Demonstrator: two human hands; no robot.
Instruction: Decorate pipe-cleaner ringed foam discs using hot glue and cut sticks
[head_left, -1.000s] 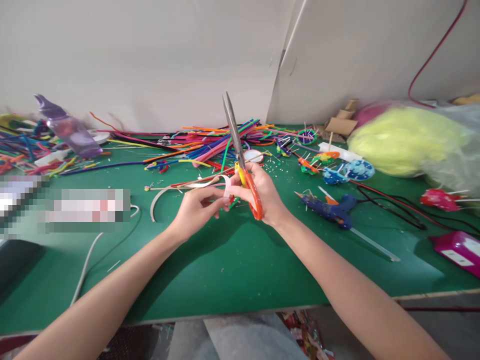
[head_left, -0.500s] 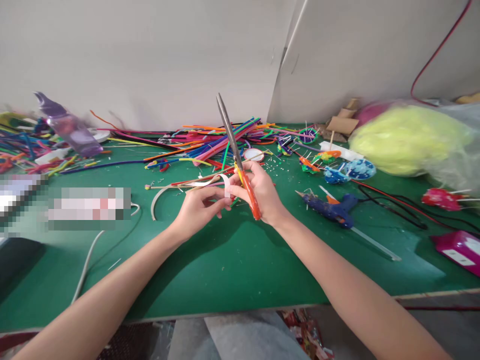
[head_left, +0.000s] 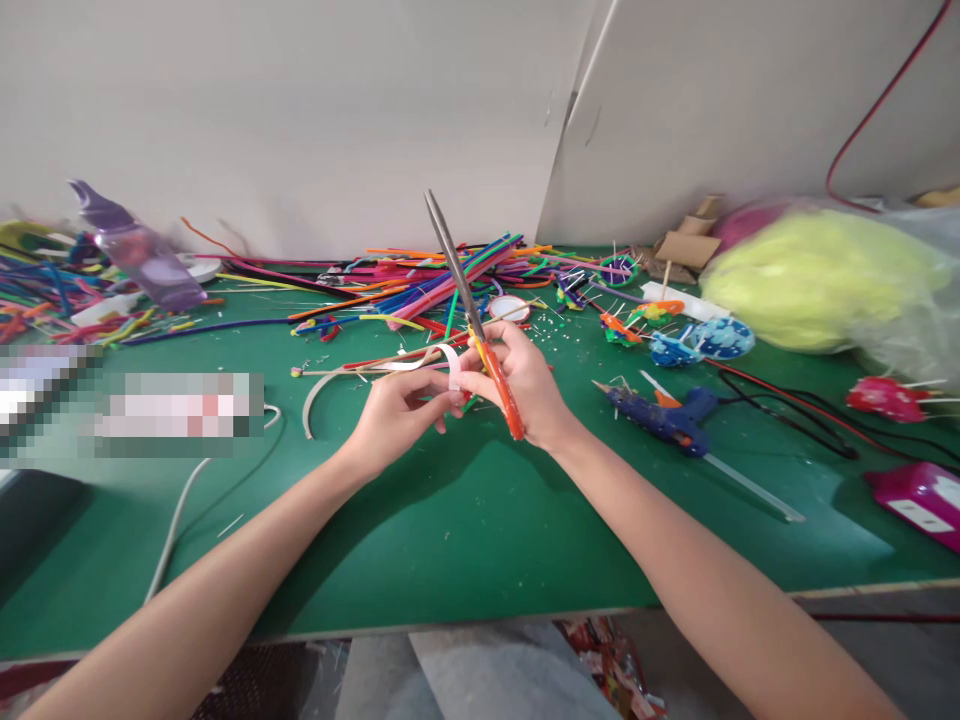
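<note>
On the green bench (head_left: 480, 540), a bundle of coloured pipe cleaners (head_left: 457, 282) is spread behind both hands. The scissors (head_left: 491, 362), blades upward, are held in the right hand (head_left: 529, 390). Between the hands, the white strip (head_left: 453, 366) is pinched by the left hand's (head_left: 401, 415) fingers.

Bare arms and pale grey-blue clothing on you.
Your left hand (head_left: 401, 415) and right hand (head_left: 529, 385) are bare, and so are your wrists and the slim, smooth forearms that show at seven to eight o'clock and four to five o'clock. At six o'clock, past the surface's (head_left: 465, 580) near edge, your lower body wears pale grey-blue cloth (head_left: 495, 675), softly mottled, with a slanting fold or seam left of its middle.
</note>
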